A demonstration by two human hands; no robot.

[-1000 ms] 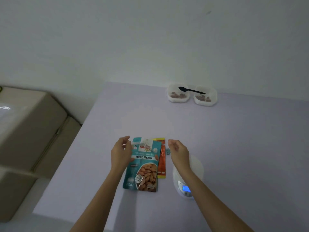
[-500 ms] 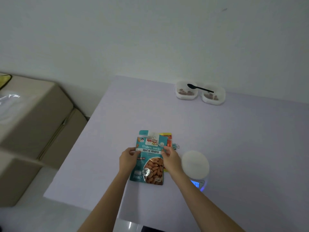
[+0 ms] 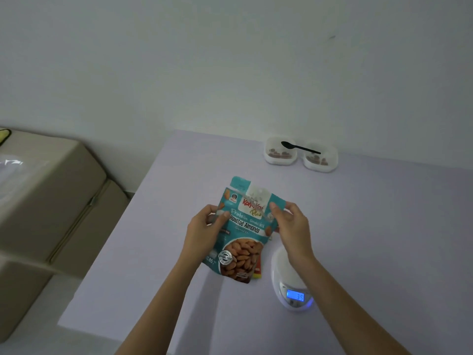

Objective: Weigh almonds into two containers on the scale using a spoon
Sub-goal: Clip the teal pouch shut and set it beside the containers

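**Me:** A pale lilac bench [image 3: 358, 226] runs up to a plain white wall [image 3: 230, 60], with beige boxes [image 3: 51, 201] stacked off its left side.

**Friend:** And your hands?

**Me:** Both hands are on the teal pouch [image 3: 243, 242] of roasted almonds, which I hold at a slant with the front facing me. My left hand [image 3: 204, 226] grips its left edge, thumb on the front and fingers curled behind. My right hand [image 3: 291, 224] pinches the right edge, up near the seal strip. I cannot tell whether the bottom of the pouch touches the bench.

**Friend:** Anything under it?

**Me:** An orange-and-yellow packet [image 3: 258, 271] pokes out at the pouch's lower right corner.

**Friend:** The scale?

**Me:** The white scale [image 3: 280, 262] sits just right of the pouch, partly beneath my right wrist. Its blue display is lit, but the digits are too blurred to read.

**Friend:** And the containers?

**Me:** They are at the far edge by the wall, side by side — the left container [image 3: 280, 161] and the right container [image 3: 321, 165], each with a few almonds [image 3: 277, 152] at the bottom. The black spoon [image 3: 299, 147] lies across both, bowl over the left one and handle reaching over the right.
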